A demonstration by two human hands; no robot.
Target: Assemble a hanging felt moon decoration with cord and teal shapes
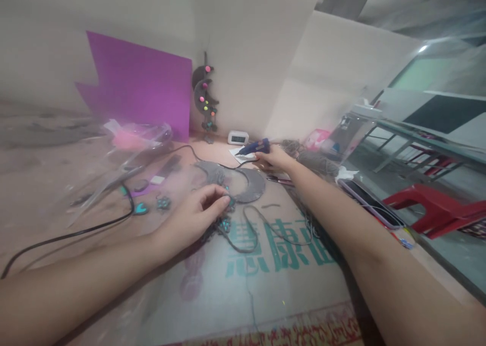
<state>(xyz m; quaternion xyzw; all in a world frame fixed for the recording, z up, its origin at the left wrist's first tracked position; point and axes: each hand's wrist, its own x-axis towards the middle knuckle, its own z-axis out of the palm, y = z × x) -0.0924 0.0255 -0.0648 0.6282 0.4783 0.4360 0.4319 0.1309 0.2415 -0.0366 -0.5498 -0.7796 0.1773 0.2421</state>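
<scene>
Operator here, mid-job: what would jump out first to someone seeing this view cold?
The bright purple sheet standing against the wall, left of center, likely grabs the eye first. Next come the string of gray crescents with colored balls hanging just right of it, and the red plastic stool at far right. Nearer the center, the right hand holds a dark blue glue gun.

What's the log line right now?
left hand: pinching teal-grey piece | right hand: holding blue glue gun | grey crescent: beyond left hand
</scene>
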